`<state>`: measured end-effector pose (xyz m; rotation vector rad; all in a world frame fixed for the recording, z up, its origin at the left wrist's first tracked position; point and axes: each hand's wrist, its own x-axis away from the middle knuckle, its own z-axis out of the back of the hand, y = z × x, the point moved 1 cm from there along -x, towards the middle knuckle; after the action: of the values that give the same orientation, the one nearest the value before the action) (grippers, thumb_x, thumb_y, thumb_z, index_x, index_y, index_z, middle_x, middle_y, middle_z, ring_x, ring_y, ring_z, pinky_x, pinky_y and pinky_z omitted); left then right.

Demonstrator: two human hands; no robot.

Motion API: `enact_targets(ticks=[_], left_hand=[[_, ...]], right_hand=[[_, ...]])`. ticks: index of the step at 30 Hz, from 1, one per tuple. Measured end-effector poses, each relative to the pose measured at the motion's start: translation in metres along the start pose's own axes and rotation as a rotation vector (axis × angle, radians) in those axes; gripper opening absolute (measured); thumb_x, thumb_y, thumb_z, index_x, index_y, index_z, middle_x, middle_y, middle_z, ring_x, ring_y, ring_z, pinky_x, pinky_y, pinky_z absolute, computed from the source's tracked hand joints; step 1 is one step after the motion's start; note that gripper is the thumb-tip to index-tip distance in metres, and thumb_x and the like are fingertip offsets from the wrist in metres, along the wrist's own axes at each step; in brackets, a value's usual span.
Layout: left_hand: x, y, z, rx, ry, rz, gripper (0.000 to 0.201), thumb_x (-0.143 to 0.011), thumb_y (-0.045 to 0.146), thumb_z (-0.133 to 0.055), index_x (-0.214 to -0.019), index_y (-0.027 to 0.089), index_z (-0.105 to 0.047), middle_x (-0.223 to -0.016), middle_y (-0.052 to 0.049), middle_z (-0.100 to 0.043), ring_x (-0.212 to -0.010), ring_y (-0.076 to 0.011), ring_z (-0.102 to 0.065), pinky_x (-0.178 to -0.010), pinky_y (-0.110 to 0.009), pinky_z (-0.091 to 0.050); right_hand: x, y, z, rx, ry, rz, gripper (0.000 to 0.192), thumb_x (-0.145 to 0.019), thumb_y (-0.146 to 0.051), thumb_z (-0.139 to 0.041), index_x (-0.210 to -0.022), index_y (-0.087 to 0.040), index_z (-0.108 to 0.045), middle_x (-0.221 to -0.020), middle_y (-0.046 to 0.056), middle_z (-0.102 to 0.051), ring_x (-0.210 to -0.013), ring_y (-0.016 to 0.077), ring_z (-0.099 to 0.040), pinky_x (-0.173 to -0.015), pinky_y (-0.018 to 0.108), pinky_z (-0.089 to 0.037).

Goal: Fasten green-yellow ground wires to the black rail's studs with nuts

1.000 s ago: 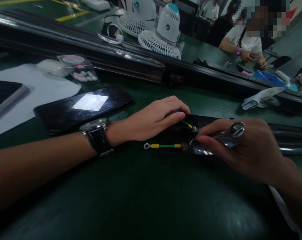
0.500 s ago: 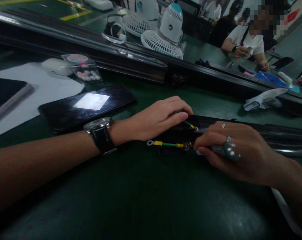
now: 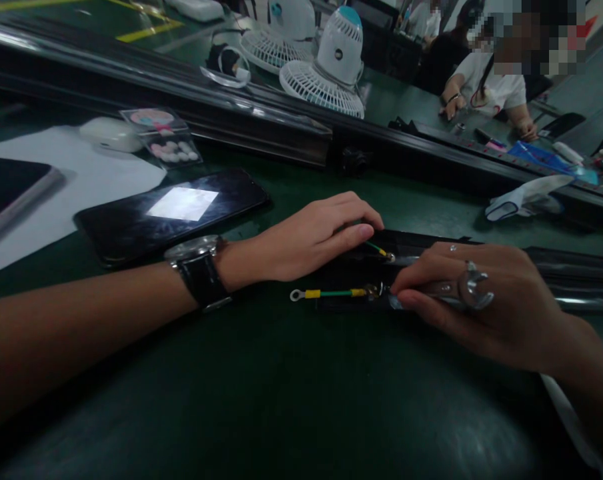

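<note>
My right hand [image 3: 481, 303] is closed around a metal wrench [image 3: 444, 289], its open jaw sticking out past my fingers on the right. Thumb and forefinger pinch close to a small metal fastener [image 3: 382, 289]. There, a short green wire [image 3: 334, 293] with yellow sleeves joins and points left, a ring terminal at its free end. My left hand [image 3: 326, 233], a watch on its wrist, lies over a long black bar [image 3: 421, 239] with thumb and fingers apart; some fingertips are hidden. Beside its thumb, a second green wire [image 3: 376, 249] meets another fastener.
A dark phone [image 3: 176, 213], white paper [image 3: 116, 175], a white mouse-like object [image 3: 108, 133] and a clear packet [image 3: 168, 140] lie at left. A black rail [image 3: 281, 123] crosses behind. Beyond it stand white fans [image 3: 338, 60] and a seated person [image 3: 491, 93]. A white glove [image 3: 526, 197] lies at right.
The wrench has rolled in my right hand, so its jaw now faces me more. The near wire has shifted slightly left and down. Across the rail, the person's hand has lowered.
</note>
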<state>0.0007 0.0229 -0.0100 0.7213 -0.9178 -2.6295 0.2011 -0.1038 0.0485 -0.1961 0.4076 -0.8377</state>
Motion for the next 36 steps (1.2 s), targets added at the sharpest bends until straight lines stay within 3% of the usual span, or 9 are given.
enact_targets(ticks=[7, 11, 14, 20, 24, 30, 36], left_hand=[[0.000, 0.001, 0.000, 0.011, -0.003, 0.008, 0.033, -0.107, 0.038, -0.041, -0.122, 0.019, -0.064, -0.123, -0.008, -0.065, -0.115, -0.0199, -0.060, -0.104, -0.032, -0.045], [0.000, 0.001, 0.000, 0.015, -0.002, 0.016, 0.034, -0.107, 0.038, -0.041, -0.123, 0.019, -0.064, -0.124, -0.008, -0.065, -0.115, -0.0205, -0.060, -0.103, -0.033, -0.045], [0.000, 0.001, 0.000, 0.014, -0.005, 0.019, 0.034, -0.107, 0.038, -0.040, -0.123, 0.019, -0.063, -0.124, -0.009, -0.065, -0.115, -0.0203, -0.059, -0.104, -0.033, -0.045], [0.000, 0.001, 0.001, 0.011, -0.014, 0.015, 0.034, -0.107, 0.038, -0.040, -0.123, 0.019, -0.063, -0.124, -0.008, -0.064, -0.115, -0.0197, -0.059, -0.103, -0.032, -0.045], [0.000, 0.001, 0.001, 0.013, -0.014, 0.000, 0.033, -0.107, 0.037, -0.041, -0.122, 0.019, -0.064, -0.123, -0.008, -0.065, -0.114, -0.0195, -0.059, -0.103, -0.032, -0.045], [0.000, 0.000, 0.000, 0.010, -0.011, 0.002, 0.034, -0.108, 0.039, -0.040, -0.122, 0.019, -0.063, -0.123, -0.008, -0.064, -0.115, -0.0191, -0.059, -0.103, -0.031, -0.044], [-0.001, 0.000, 0.000, 0.016, -0.010, 0.014, 0.034, -0.107, 0.039, -0.041, -0.122, 0.020, -0.064, -0.124, -0.008, -0.065, -0.115, -0.0200, -0.060, -0.103, -0.033, -0.045]], right_hand=[[-0.001, 0.003, -0.004, 0.002, -0.035, 0.019, 0.008, -0.100, -0.024, -0.060, -0.101, -0.018, -0.067, -0.083, 0.002, -0.073, -0.070, 0.0145, -0.067, -0.068, 0.030, -0.047], [0.000, 0.007, 0.007, 0.013, -0.208, 0.152, 0.012, -0.099, -0.016, -0.057, -0.104, -0.019, -0.068, -0.092, 0.005, -0.073, -0.080, 0.0176, -0.067, -0.077, 0.035, -0.049], [0.001, 0.009, 0.018, 0.045, -0.274, 0.148, 0.019, -0.098, -0.013, -0.056, -0.109, -0.021, -0.068, -0.096, 0.006, -0.073, -0.085, 0.0191, -0.068, -0.080, 0.037, -0.049], [0.002, 0.004, 0.014, 0.036, 0.016, -0.060, 0.006, -0.098, -0.026, -0.064, -0.098, -0.021, -0.068, -0.081, 0.000, -0.074, -0.067, 0.0135, -0.067, -0.066, 0.028, -0.049], [-0.001, -0.002, 0.003, 0.072, 0.114, -0.115, 0.007, -0.097, -0.026, -0.067, -0.092, -0.023, -0.069, -0.074, -0.004, -0.075, -0.058, 0.0114, -0.067, -0.059, 0.025, -0.049], [-0.007, -0.006, -0.006, 0.135, 0.152, -0.114, 0.014, -0.098, -0.024, -0.066, -0.086, -0.021, -0.070, -0.070, -0.005, -0.075, -0.052, 0.0101, -0.065, -0.051, 0.025, -0.041], [-0.008, -0.008, -0.013, 0.131, 0.122, -0.116, 0.023, -0.101, -0.030, -0.062, -0.081, -0.020, -0.070, -0.073, -0.002, -0.077, -0.055, 0.0119, -0.068, -0.053, 0.027, -0.042]])
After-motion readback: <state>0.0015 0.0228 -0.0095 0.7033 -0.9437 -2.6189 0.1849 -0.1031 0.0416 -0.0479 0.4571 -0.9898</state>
